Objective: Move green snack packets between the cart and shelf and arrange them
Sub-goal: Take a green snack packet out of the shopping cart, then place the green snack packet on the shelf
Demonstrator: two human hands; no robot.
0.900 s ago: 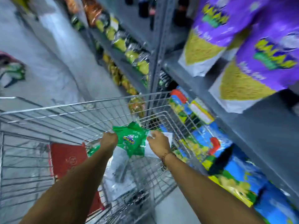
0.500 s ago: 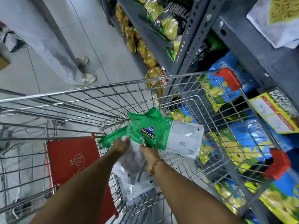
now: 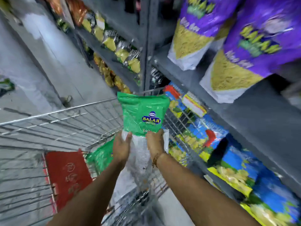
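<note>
Two hands, left hand [image 3: 121,146] and right hand [image 3: 155,144], gripped an upright green plastic "BALAJI" snack packet [image 3: 143,114] over the wire cart [image 3: 65,128], beside purple bags [image 3: 254,43] on the grey shelf [image 3: 268,118].

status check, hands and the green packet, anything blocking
Left hand and right hand both grip the green Balaji snack packet at its lower edge, upright above the wire shopping cart. Second green packet in cart. Nothing blocking.

Even, cool store light, no hard shadows. Motion blur smears the purple packets [image 3: 254,46] and cart wires [image 3: 48,128] — the green packet [image 3: 143,115] stays sharpest; wide-angle bending shows at the edges.
</note>
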